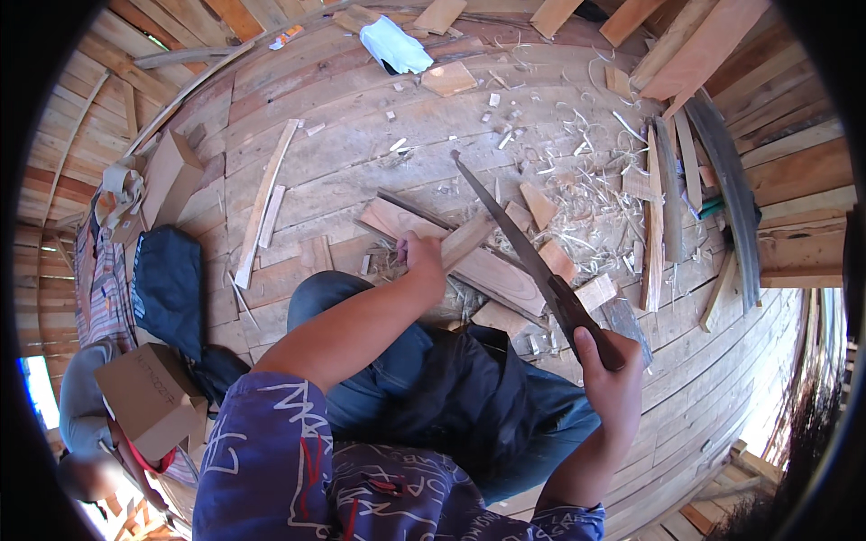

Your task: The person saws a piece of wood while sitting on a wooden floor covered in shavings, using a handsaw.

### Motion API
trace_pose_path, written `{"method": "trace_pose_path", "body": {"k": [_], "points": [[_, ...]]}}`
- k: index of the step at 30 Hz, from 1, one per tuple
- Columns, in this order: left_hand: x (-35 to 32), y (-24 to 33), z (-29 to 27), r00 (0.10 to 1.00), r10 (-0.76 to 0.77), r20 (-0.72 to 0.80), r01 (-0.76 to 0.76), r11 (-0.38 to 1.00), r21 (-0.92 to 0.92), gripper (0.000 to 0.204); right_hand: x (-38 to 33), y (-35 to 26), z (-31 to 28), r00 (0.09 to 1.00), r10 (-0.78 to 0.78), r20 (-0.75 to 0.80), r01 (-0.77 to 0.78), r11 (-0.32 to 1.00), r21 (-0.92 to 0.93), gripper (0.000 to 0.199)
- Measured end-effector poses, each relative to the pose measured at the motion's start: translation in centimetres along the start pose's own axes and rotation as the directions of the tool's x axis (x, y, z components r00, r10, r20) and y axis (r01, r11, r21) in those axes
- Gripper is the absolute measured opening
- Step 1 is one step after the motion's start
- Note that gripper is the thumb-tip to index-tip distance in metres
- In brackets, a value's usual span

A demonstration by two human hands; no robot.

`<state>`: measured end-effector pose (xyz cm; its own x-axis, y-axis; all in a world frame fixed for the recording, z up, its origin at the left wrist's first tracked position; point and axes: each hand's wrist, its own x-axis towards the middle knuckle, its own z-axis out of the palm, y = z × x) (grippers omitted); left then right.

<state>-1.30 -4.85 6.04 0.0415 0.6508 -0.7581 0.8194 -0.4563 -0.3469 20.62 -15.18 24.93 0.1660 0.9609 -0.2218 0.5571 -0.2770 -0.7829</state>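
Observation:
My right hand (613, 379) is wrapped round the dark handle of a machete (508, 221). Its long, narrow blade points up and away to the left, over the work area. My left hand (421, 255) is closed on a short wooden piece (471, 240), which lies slantwise across a wider plank (494, 278) on the floor. The blade passes just right of the short piece's far end; from here I cannot tell whether they touch. Some of my left fingers are hidden behind the hand.
Curly shavings (577, 176) and offcuts litter the wooden floor. Narrow strips (268, 203) lie to the left, longer boards (651, 221) to the right. A white cloth or bag (394, 45) lies far off. On the left are a dark bag (169, 281), a cardboard box (149, 401) and another person.

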Motion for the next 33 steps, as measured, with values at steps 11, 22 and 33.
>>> {"method": "trace_pose_path", "body": {"k": [11, 22, 33], "points": [[0.4, 0.5, -0.9, 0.939, -0.075, -0.337, 0.008, 0.981, -0.193, 0.077, 0.5, 0.3, -0.8, 0.999, 0.015, 0.04, -0.013, 0.999, -0.049, 0.036], [2.0, 0.9, -1.6, 0.958, -0.089, -0.272, 0.045, 0.985, -0.166, 0.096, 1.7, 2.7, -2.1, 0.986, 0.091, 0.142, -0.093, 0.996, 0.012, 0.036], [2.0, 0.6, -1.7, 0.95, -0.095, -0.296, 0.02, 0.969, -0.247, 0.106, -1.6, 1.7, -5.7, 0.981, 0.15, 0.121, -0.149, 0.989, -0.016, 0.028]]}}
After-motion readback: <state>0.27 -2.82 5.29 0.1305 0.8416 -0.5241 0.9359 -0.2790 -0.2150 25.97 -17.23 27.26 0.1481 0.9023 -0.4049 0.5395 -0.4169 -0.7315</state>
